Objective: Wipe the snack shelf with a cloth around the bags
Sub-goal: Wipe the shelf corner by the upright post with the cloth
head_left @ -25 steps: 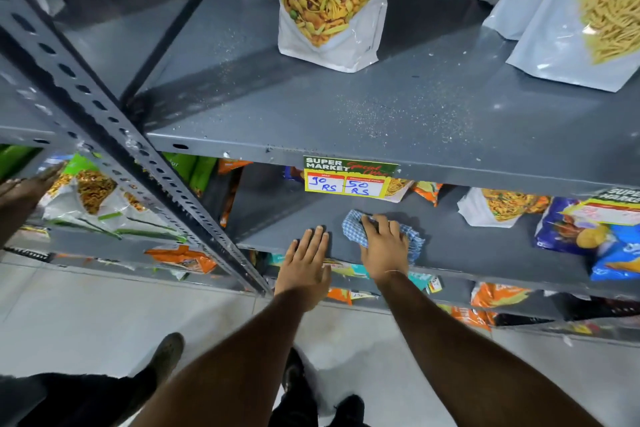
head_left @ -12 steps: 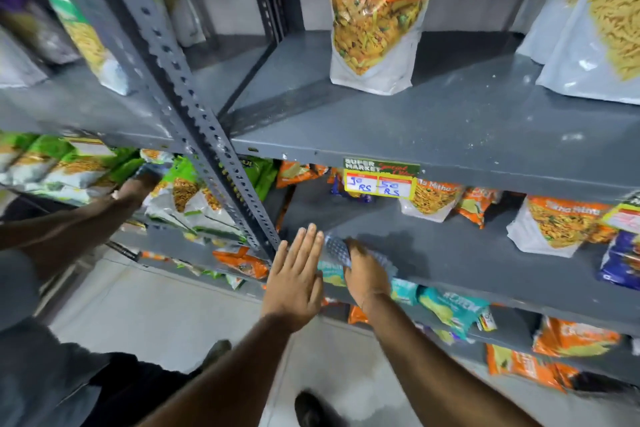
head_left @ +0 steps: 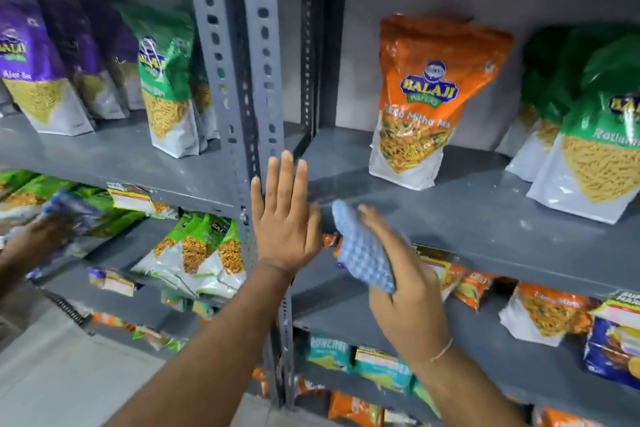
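- Two hands are raised at the front edge of the shelf (head_left: 485,218); the right hand (head_left: 405,291) grips a bunched blue checked cloth (head_left: 362,253), fingers curled around it, the cloth sticking up past the fingertips.
- How much of the cloth lies inside the palm is hidden; its edges are blurred. Whether it touches the shelf edge cannot be told.
- Right wrist is bent, back of the hand toward the camera, a thin band on the wrist, forearm running off the lower right.
- The left hand (head_left: 282,215) is flat and empty, fingers straight and spread, pointing up, in front of the upright post (head_left: 242,80); contact with the post cannot be told.
- An orange bag (head_left: 426,97) stands upright on the shelf, well behind the cloth; green bags (head_left: 588,135) stand to its right, cut off by the frame edge.
- At far left another person's hand (head_left: 41,236) is blurred against bags on the neighbouring rack.
- Lower shelves hold smaller packs, partly hidden by the arms.
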`<state>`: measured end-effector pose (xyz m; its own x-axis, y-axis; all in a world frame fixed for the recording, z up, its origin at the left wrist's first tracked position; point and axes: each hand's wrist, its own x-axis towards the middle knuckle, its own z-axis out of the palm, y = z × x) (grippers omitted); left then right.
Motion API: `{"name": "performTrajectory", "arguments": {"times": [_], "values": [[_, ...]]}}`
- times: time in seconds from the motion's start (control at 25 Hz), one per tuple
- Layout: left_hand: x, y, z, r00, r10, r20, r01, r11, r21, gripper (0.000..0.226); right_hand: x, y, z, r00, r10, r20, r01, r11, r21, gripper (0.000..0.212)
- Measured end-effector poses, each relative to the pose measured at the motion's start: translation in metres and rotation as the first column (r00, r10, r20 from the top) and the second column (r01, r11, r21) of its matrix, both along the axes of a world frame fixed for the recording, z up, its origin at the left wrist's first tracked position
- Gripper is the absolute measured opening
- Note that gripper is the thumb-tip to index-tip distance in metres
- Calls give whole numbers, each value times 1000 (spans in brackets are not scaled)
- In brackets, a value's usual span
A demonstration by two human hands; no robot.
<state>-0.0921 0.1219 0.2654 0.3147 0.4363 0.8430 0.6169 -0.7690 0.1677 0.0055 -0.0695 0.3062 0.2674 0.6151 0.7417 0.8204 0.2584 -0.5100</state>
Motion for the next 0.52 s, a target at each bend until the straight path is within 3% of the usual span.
{"name": "performTrajectory", "arguments": {"times": [0.12,0.32,0.44,0.52], "values": [[4,21,23,998,-37,55,35,999,25,77,17,56,51,995,-94,-42,94,996,-9,62],[11,40,18,997,-23,76,16,996,91,76,60,168,83,980,-197,0,196,974,-111,49],[10,46,15,997,-30,71,20,990,138,74,76,231,93,969,-180,-168,138,962,-236,33],[10,49,15,996,-46,75,33,986,161,73,83,266,90,962,-258,87,273,916,-294,39]]}}
